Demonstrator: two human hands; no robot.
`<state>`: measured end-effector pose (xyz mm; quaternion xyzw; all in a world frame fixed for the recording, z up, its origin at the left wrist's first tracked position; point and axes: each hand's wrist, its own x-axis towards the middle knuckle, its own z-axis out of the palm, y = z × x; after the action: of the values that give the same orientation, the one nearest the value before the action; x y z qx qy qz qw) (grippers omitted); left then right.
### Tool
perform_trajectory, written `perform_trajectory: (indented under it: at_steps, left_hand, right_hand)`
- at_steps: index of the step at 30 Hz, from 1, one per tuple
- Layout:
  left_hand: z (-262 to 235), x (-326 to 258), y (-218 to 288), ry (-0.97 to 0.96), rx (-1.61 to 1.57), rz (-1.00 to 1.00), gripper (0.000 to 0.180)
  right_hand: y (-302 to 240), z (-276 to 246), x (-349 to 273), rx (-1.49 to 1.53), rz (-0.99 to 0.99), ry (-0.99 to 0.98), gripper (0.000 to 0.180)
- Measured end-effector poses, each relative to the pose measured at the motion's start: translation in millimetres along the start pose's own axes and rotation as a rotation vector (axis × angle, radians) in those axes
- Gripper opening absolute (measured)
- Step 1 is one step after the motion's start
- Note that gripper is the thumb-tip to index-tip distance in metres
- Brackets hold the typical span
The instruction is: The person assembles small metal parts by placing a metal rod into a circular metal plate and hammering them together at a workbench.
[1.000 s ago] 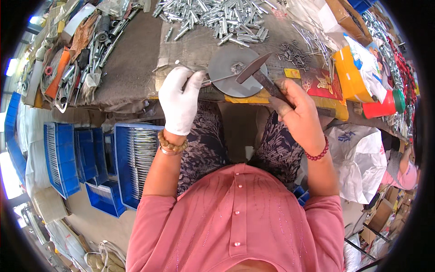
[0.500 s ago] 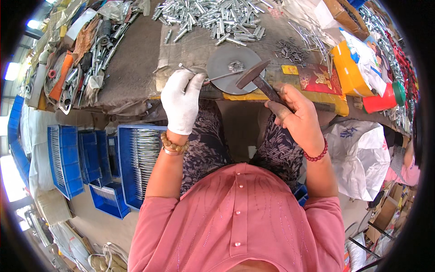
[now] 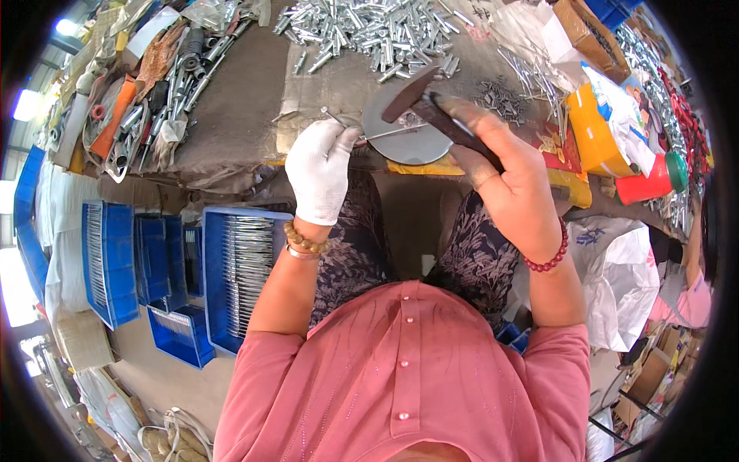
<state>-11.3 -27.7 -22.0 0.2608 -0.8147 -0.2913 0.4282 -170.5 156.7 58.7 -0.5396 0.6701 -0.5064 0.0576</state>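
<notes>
My left hand [image 3: 321, 169], in a white glove, pinches a thin metal rod [image 3: 385, 133] that lies across a round grey metal plate [image 3: 400, 127] at the bench edge. My right hand [image 3: 504, 173], bare with a red bead bracelet, grips the handle of a dark hammer [image 3: 419, 96]. The hammer head hangs raised above the plate, just right of the gloved fingers. A heap of small shiny metal pieces [image 3: 369, 27] lies on the bench beyond the plate.
Blue crates [image 3: 239, 269] of long metal rods stand on the floor at my left. Tools and scrap [image 3: 146, 85] pile up on the bench's left end. Orange and yellow boxes [image 3: 589, 127], a red and green bottle [image 3: 654, 177] and white bags [image 3: 623, 285] crowd the right.
My right hand has lifted the hammer up off the plate and nearer to the camera. My gloved left hand has stayed at the plate with the rod.
</notes>
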Motion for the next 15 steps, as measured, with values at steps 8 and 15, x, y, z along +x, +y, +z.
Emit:
perform_trajectory:
  at_steps: [8, 15]
  left_hand:
    - [5, -4, -8, 0.060, -0.004, 0.065, 0.017]
    - [3, -5, 3, 0.040, 0.000, 0.006, 0.011]
  right_hand:
    - [-48, 8, 40, -0.318, -0.257, -0.109, 0.036]
    - [-57, 14, 41, -0.615, -0.316, -0.263, 0.034]
